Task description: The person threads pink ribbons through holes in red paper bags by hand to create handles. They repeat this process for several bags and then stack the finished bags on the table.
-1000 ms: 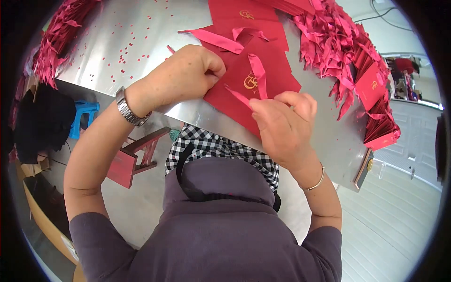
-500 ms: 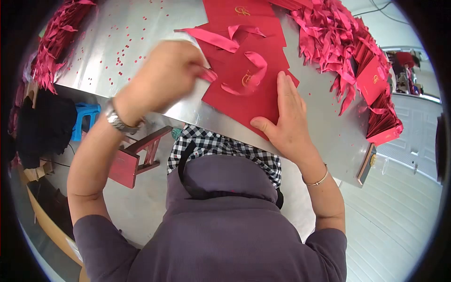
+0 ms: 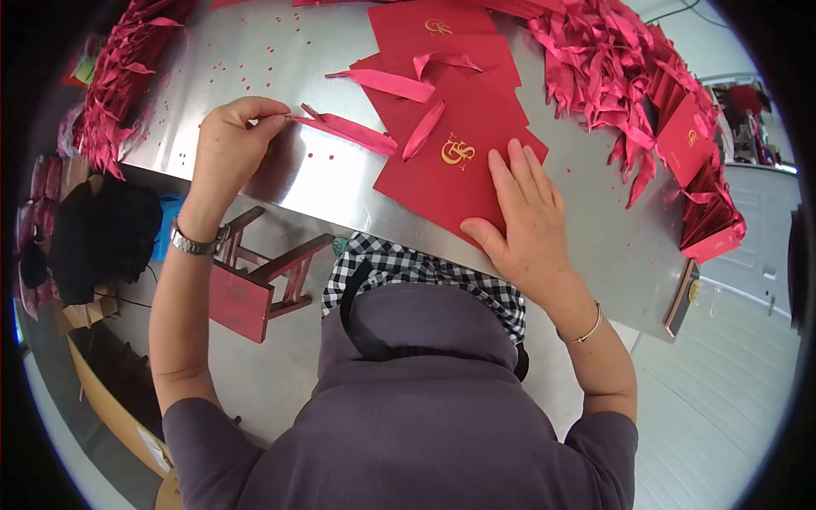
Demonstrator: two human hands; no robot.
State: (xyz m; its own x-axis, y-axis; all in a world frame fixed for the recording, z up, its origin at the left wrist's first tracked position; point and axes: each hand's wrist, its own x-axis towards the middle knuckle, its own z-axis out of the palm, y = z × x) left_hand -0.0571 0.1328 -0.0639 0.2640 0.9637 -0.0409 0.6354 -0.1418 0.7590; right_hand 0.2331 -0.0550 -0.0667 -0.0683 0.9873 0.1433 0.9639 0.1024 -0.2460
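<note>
Between thumb and forefinger, my left hand (image 3: 234, 140) pinches the end of a pink ribbon (image 3: 353, 133), stretched left from the top red card bag (image 3: 476, 183). That bag has a gold emblem and lies flat on the metal table, over other red bags (image 3: 429, 24). My right hand (image 3: 531, 221) lies flat with fingers out on the bag's right edge. A shorter ribbon piece (image 3: 423, 132) rests on the bag, and another pink ribbon (image 3: 382, 82) lies just above it.
Bundled red bags with pink ribbons (image 3: 591, 72) are heaped at the right, others (image 3: 119, 85) at the far left. Small red paper dots (image 3: 245, 75) dot the metal table (image 3: 297, 183). Below its front edge stands a red wooden stool (image 3: 242, 297).
My left hand has moved left and slightly down, pulling the ribbon out straight. The curled ribbon on the bag has shortened. My right hand still presses the bag.
</note>
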